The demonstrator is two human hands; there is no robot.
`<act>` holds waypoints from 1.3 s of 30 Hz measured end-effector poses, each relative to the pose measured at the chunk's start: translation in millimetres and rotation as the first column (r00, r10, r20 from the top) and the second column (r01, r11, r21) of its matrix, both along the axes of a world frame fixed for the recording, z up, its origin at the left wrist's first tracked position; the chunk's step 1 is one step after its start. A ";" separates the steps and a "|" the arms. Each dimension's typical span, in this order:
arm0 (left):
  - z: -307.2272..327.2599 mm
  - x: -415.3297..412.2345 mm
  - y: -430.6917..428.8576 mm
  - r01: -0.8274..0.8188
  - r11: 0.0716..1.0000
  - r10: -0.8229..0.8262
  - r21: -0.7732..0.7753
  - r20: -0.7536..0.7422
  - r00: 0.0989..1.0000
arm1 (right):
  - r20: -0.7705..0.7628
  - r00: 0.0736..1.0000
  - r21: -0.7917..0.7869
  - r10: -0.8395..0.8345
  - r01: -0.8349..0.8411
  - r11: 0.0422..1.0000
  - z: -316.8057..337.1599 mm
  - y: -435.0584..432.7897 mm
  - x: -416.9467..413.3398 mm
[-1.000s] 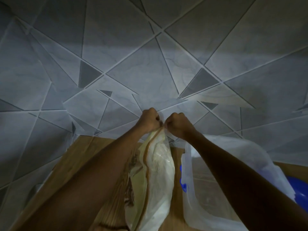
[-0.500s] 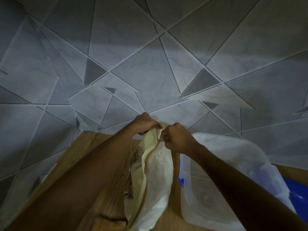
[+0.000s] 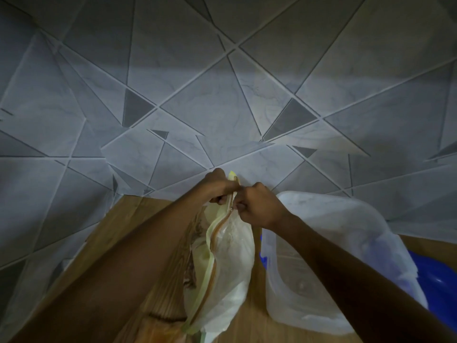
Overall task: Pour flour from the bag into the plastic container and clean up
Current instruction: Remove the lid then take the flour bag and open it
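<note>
A pale flour bag (image 3: 230,263) with a yellowish zip strip stands upright on the wooden table (image 3: 138,229). My left hand (image 3: 220,188) pinches the bag's top edge from the left. My right hand (image 3: 257,206) grips the same top edge from the right, knuckles almost touching the left hand. The bag's mouth looks closed between them. To the right of the bag sits the translucent plastic container (image 3: 346,246), open on top; my right forearm crosses over it and hides part of its inside.
A blue lid or bowl (image 3: 437,278) shows behind the container at the right edge. A grey tiled wall (image 3: 222,95) with triangular lines rises directly behind the table. The table's left edge runs diagonally at lower left.
Both hands and the bag's top have shifted slightly right and lower in view. The right hand now sits a little below the left, further down the zip edge.
</note>
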State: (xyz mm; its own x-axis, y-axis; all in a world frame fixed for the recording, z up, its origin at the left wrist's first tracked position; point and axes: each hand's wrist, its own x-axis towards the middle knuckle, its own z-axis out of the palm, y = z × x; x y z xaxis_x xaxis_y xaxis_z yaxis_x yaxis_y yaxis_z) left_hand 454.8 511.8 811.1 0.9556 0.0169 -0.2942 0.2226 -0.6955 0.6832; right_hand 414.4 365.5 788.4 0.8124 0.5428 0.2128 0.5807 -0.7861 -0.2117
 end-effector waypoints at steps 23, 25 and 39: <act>-19.8 -48.1 33.2 0.141 0.989 -0.147 -0.050 -0.135 0.980 | -0.044 0.983 0.182 0.181 -0.170 0.968 6.0 6.8 -62.7; -22.5 -47.2 35.8 0.090 0.991 -0.095 -0.102 -0.045 0.995 | -0.051 0.971 0.188 0.235 -0.222 0.957 8.2 13.6 -76.9; -20.6 -126.1 52.3 0.180 0.965 -0.183 -0.192 -0.001 0.983 | -0.027 0.938 0.281 0.347 -0.326 0.903 13.7 19.7 -146.3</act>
State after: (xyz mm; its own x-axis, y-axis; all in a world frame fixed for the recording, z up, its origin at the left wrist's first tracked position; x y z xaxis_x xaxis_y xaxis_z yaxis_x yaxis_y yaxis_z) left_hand 328.7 564.1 790.5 0.9319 -0.2145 -0.2925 0.1183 -0.5826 0.8041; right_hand 268.1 385.2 802.1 0.6107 0.7177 0.3346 0.7749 -0.4544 -0.4394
